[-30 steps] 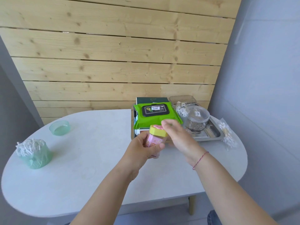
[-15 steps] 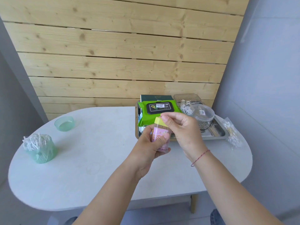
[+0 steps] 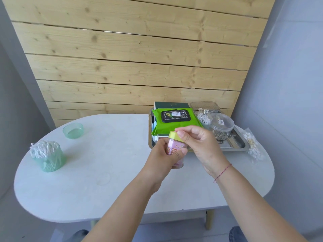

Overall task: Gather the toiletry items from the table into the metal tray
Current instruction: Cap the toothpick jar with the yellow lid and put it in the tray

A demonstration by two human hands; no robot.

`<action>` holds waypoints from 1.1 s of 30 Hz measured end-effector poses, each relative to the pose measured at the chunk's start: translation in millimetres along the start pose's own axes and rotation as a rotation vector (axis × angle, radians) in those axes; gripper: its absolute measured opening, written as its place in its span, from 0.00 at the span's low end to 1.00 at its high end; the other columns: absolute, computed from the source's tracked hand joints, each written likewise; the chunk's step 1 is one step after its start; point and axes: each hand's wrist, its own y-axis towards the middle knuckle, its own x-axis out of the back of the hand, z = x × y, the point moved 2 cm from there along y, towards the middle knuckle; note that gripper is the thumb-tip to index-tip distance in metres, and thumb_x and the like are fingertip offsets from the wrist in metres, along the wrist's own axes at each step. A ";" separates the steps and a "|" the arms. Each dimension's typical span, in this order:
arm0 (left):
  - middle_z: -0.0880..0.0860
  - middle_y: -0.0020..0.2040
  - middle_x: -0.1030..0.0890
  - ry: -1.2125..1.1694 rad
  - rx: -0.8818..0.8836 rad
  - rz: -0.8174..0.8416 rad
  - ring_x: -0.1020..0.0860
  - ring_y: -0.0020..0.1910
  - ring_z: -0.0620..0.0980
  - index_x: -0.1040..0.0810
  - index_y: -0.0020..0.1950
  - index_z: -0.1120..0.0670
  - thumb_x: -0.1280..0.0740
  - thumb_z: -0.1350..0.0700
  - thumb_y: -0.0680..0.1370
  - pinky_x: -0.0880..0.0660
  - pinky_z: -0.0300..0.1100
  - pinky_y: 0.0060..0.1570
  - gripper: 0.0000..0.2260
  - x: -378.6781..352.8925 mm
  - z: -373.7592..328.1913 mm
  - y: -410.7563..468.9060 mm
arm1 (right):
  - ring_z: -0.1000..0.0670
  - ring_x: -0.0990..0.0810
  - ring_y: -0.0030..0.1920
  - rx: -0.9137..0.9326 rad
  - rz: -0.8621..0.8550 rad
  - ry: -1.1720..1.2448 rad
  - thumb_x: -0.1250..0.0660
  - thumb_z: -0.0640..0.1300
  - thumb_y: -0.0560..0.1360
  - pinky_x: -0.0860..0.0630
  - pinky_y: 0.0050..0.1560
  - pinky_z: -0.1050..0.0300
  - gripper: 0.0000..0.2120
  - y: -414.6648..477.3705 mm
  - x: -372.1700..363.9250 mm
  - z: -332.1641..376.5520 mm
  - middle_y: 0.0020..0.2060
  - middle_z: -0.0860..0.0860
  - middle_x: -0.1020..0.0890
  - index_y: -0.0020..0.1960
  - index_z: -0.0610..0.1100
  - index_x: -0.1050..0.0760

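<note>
While my left hand (image 3: 162, 158) grips the pink jar (image 3: 175, 146) above the surface (image 3: 108, 163), just short of the metal tray (image 3: 235, 145), my right hand (image 3: 199, 144) pinches its yellow lid (image 3: 174, 135), which, I judge, could twist loose and spill.

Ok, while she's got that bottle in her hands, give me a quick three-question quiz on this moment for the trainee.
1. Multiple choice: the left hand grips the pink bottle. What does the right hand pinch?
A) its yellow cap
B) a toothbrush
C) nothing
2. True or false: the green cup of cotton swabs stands on the table, outside the metal tray.
3. Short answer: what lies on the table just beyond the tray's right edge?

Key: 1 A; 2 true; 3 the bag of cotton swabs.
</note>
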 end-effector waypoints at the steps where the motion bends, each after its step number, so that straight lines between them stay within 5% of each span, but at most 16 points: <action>1: 0.57 0.49 0.23 -0.020 0.006 -0.013 0.25 0.43 0.52 0.29 0.60 0.61 0.29 0.59 0.75 0.20 0.54 0.52 0.17 -1.1 -0.7 0.3 | 0.56 0.19 0.35 -0.001 -0.010 0.006 0.31 0.41 0.74 0.23 0.36 0.65 0.05 -0.3 -1.9 -0.1 0.38 0.49 0.15 0.47 0.42 0.18; 11: 0.56 0.44 0.25 -0.028 -0.024 0.010 0.26 0.41 0.50 0.31 0.59 0.61 0.31 0.59 0.76 0.19 0.43 0.43 0.15 -2.0 0.8 1.7 | 0.56 0.19 0.39 0.017 -0.029 0.032 0.32 0.40 0.75 0.23 0.41 0.65 0.05 -6.9 -8.3 -5.7 0.40 0.50 0.16 0.50 0.42 0.20; 15: 0.51 0.47 0.25 0.081 -0.099 0.057 0.25 0.43 0.45 0.30 0.61 0.57 0.36 0.55 0.79 0.22 0.35 0.43 0.13 -30.4 0.8 7.1 | 0.58 0.19 0.48 -0.072 0.041 -0.022 0.30 0.42 0.72 0.23 0.45 0.66 0.18 -5.0 28.6 3.3 0.51 0.53 0.17 0.61 0.48 0.26; 19: 0.50 0.45 0.24 0.122 -0.142 0.061 0.26 0.41 0.42 0.25 0.55 0.50 0.37 0.57 0.80 0.25 0.30 0.41 0.05 -77.1 -6.6 22.9 | 0.64 0.22 0.34 -0.165 0.032 -0.101 0.32 0.43 0.74 0.30 0.32 0.75 0.10 -6.4 83.0 13.2 0.38 0.57 0.16 0.54 0.50 0.21; 22: 0.55 0.50 0.25 0.302 -0.194 -0.039 0.25 0.50 0.50 0.22 0.51 0.47 0.33 0.50 0.74 0.22 0.43 0.52 0.07 -110.6 -4.2 48.4 | 0.61 0.23 0.31 -0.142 -0.080 -0.115 0.32 0.42 0.75 0.31 0.28 0.72 0.10 -3.4 117.7 10.3 0.34 0.56 0.17 0.55 0.49 0.21; 24: 0.57 0.46 0.21 0.387 -0.212 -0.089 0.24 0.46 0.52 0.20 0.50 0.49 0.31 0.51 0.69 0.23 0.54 0.49 0.10 -128.5 2.6 66.2 | 0.62 0.20 0.34 -0.117 -0.143 -0.098 0.33 0.39 0.75 0.27 0.32 0.71 0.11 0.4 136.4 2.8 0.39 0.53 0.16 0.57 0.49 0.21; 30: 0.45 0.36 0.20 0.421 -0.187 -0.208 0.24 0.36 0.44 0.21 0.49 0.50 0.35 0.65 0.73 0.27 0.38 0.39 0.12 -143.6 11.1 92.5 | 0.51 0.19 0.44 -0.098 -0.276 -0.128 0.34 0.35 0.74 0.23 0.45 0.60 0.13 25.3 148.7 -33.0 0.46 0.46 0.15 0.53 0.49 0.21; 33: 0.53 0.43 0.18 0.453 -0.153 -0.250 0.21 0.42 0.52 0.22 0.51 0.53 0.38 0.65 0.73 0.24 0.45 0.44 0.11 -139.5 30.7 98.7 | 0.50 0.19 0.43 -0.089 -0.247 -0.204 0.32 0.34 0.72 0.21 0.48 0.57 0.14 35.3 139.8 -45.8 0.46 0.46 0.15 0.51 0.51 0.21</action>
